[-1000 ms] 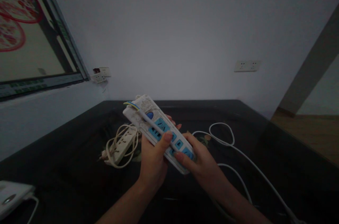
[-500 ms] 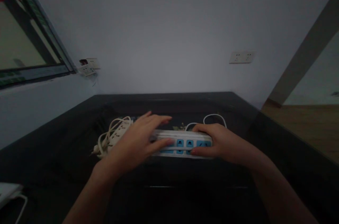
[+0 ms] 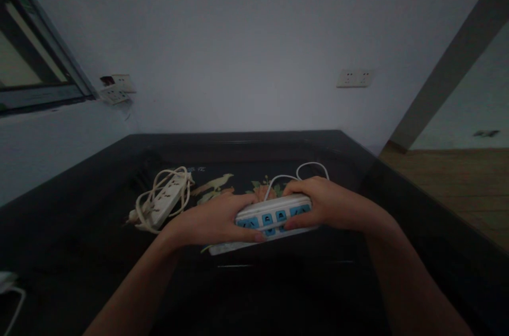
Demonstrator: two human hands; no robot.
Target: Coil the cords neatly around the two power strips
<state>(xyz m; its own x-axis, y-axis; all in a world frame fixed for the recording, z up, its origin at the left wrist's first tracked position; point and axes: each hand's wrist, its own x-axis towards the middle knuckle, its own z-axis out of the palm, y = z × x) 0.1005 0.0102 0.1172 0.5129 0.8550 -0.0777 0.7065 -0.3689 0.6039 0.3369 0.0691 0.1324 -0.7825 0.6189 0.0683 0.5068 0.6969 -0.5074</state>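
Observation:
A white power strip (image 3: 270, 217) with blue sockets lies crosswise just above the black table (image 3: 99, 251). My left hand (image 3: 212, 222) is closed round its left end, thumb on the front face. My right hand (image 3: 326, 203) grips its right end with fingers curled over the top. A flat white piece (image 3: 226, 247) shows under the strip's front edge. The strip's white cord (image 3: 310, 169) loops behind my right hand.
A second cream power strip (image 3: 163, 201) wrapped in its own cord lies to the left on the table. Wall sockets (image 3: 355, 78) and a window frame (image 3: 43, 87) are on the walls behind. A white object (image 3: 6, 283) sits at the table's left edge.
Both hands brought the strip from tilted and raised down to level near the table. My left hand, spread flat over it half a second ago, now grips its left end.

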